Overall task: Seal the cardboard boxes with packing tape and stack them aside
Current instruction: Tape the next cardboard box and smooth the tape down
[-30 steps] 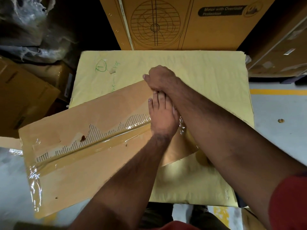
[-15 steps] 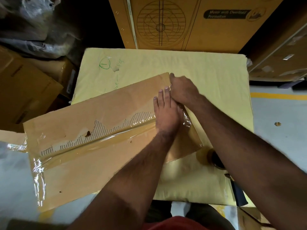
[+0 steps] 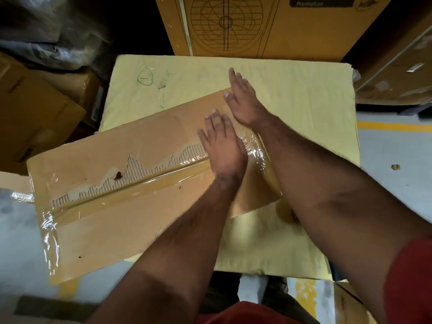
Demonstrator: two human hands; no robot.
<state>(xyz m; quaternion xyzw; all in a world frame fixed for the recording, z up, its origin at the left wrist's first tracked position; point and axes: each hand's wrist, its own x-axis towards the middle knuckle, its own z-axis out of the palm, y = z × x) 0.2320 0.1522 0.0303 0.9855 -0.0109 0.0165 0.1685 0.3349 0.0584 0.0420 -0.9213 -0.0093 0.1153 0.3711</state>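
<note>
Beyond my fingertips stands a large brown cardboard carton printed with a fan grille (image 3: 268, 24), upright against the far edge of the work surface. Beneath both my hands lies the pale yellow rectangular sheet-covered surface (image 3: 304, 101), with a green circled mark (image 3: 145, 77) scrawled to the left of my right fingers. On it, angled and overhanging toward my left, rests the flat brown cardboard box (image 3: 112, 220), its top layer torn along the seam so the corrugation shows. A strip of clear glossy packing tape (image 3: 131, 195) runs along that seam from the box's left end up under my left palm, wrinkled where it wraps the end just right of my left hand. My left hand (image 3: 224, 148) lies flat on the taped seam, fingers straight and together, gripping nothing. My right hand (image 3: 243, 99) is just ahead of it, fingers extended and slightly spread over the box's far corner, holding nothing; I cannot tell whether it touches the cardboard.
</note>
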